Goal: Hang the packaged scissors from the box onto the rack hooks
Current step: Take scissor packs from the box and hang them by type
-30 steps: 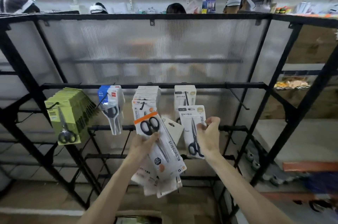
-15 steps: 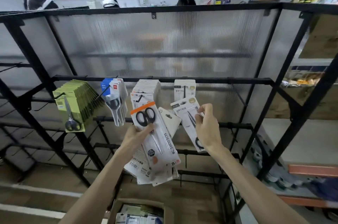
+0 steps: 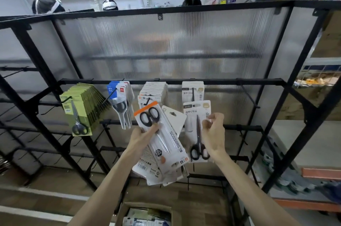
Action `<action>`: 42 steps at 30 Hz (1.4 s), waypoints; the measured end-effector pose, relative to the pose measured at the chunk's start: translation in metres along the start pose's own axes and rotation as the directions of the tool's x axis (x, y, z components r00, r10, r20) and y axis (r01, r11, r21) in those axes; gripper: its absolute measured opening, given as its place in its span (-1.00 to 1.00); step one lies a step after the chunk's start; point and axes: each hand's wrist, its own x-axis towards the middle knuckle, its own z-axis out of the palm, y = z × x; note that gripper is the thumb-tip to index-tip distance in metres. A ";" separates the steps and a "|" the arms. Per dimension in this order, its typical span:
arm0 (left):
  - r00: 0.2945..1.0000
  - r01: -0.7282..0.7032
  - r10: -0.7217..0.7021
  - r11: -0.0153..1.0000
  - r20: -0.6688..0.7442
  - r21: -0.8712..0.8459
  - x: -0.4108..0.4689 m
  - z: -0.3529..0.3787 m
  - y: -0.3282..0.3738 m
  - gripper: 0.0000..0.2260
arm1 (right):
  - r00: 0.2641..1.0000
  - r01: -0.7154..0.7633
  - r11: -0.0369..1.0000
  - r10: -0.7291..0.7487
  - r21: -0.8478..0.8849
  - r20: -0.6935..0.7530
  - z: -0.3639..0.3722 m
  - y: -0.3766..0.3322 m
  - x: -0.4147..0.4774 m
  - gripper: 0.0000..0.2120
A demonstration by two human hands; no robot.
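My left hand (image 3: 144,134) grips a fanned stack of white scissors packs (image 3: 166,151); the top one has an orange band. My right hand (image 3: 214,129) pinches the right edge of a single white scissors pack (image 3: 195,115), held upright below the hook (image 3: 192,94) that carries one matching pack (image 3: 192,90). The black rack bar (image 3: 221,82) also carries green packs (image 3: 81,107), blue-topped packs (image 3: 120,94) and a thick white row (image 3: 153,90). A cardboard box (image 3: 147,214) with more packs sits on the floor below my arms.
A bare hook (image 3: 248,97) sticks out of the bar to the right of the hung packs. Lower black bars and hooks run behind my hands. A ribbed translucent panel (image 3: 175,41) backs the rack. Several people stand behind it. Shelving with goods stands at right.
My right hand has turned the single pack upright and lifted it toward the hook. The view has tilted down, so the box shows. My left hand still holds the stack.
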 end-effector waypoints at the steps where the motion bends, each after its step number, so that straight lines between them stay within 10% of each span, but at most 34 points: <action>1: 1.000 -0.004 0.004 1.000 0.003 0.001 0.000 0.000 0.000 -0.75 | 1.000 0.023 1.000 -0.023 -0.012 -0.005 0.001 0.001 0.000 -0.80; 42: 0.966 -0.051 0.025 0.994 0.256 0.096 0.028 -0.015 -0.004 -0.75 | 0.974 -0.191 0.966 0.165 -0.172 -0.158 0.050 -0.006 0.055 -0.86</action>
